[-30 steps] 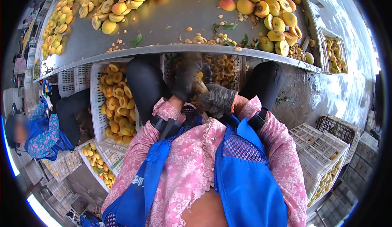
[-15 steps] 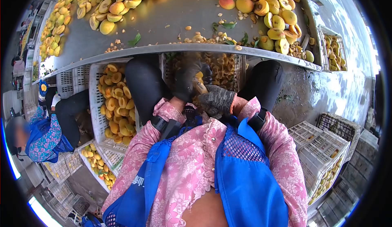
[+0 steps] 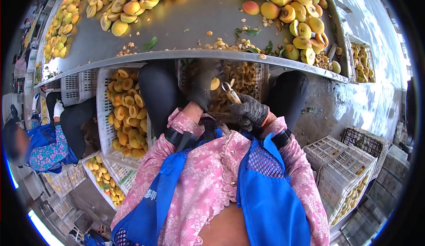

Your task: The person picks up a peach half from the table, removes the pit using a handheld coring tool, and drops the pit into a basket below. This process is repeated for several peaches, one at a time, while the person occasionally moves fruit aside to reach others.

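Note:
My left hand [image 3: 202, 86], in a dark glove and smeared by motion, is over a crate between my knees. A yellow peach half [image 3: 214, 83] shows at its fingertips, apparently held there; the fingers are hard to make out. My right hand [image 3: 249, 110], in a grey knit glove, is closed round the wooden handle of a pitting tool [image 3: 232, 94]. The tool's metal loop points up and left, a little apart from the peach half. Beneath both hands, the crate [image 3: 263, 84] holds many hollowed peach halves [image 3: 241, 75].
Ahead runs a metal table [image 3: 177, 29] with heaps of cut peaches [image 3: 305, 24], loose pits [image 3: 221, 45] and leaves. A white crate of peach halves [image 3: 127, 113] stands on the left. Stacked crates [image 3: 343, 166] are at the right. Another person [image 3: 48, 144] sits at far left.
The pitting tool has come away from the peach half, its loop now visible. My right hand has shifted right with it, and my left hand has moved slightly left.

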Demonstrator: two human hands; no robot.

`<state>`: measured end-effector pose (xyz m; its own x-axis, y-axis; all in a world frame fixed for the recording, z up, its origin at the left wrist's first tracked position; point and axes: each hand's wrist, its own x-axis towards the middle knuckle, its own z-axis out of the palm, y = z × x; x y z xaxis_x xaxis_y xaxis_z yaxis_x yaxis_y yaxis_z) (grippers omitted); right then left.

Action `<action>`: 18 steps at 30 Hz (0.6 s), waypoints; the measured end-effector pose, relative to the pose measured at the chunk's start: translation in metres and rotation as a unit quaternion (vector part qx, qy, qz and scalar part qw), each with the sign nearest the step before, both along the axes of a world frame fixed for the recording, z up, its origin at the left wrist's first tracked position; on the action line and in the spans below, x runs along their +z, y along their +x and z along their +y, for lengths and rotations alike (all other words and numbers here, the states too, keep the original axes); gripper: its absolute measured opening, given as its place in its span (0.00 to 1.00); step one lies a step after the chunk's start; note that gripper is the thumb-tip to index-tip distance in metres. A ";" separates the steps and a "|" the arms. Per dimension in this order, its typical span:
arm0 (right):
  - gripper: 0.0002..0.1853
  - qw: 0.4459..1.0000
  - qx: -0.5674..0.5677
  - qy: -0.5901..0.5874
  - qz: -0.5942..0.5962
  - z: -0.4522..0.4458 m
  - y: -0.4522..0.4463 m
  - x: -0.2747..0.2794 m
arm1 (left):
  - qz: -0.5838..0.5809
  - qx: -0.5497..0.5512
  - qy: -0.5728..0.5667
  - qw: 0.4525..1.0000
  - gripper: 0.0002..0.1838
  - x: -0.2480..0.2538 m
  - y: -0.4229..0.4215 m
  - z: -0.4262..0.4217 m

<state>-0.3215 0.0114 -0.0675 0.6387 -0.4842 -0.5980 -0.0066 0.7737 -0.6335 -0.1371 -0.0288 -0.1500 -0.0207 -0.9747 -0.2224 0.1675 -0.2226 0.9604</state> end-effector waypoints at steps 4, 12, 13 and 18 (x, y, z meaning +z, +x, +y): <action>0.18 0.988 0.028 -0.086 0.125 0.001 -0.001 0.016 | 0.001 0.018 0.009 1.000 0.20 0.048 -0.004 0.003; 0.16 0.943 0.046 -0.223 0.243 0.008 -0.017 -0.003 | -0.057 0.169 -0.125 0.976 0.23 0.149 0.134 0.022; 0.17 0.935 0.060 -0.230 0.262 0.007 -0.019 -0.013 | -0.090 0.173 -0.167 0.966 0.21 0.135 0.175 0.026; 0.19 0.866 0.145 -0.362 0.314 -0.012 -0.030 -0.018 | -0.770 0.093 -0.031 0.630 0.21 0.121 0.233 0.040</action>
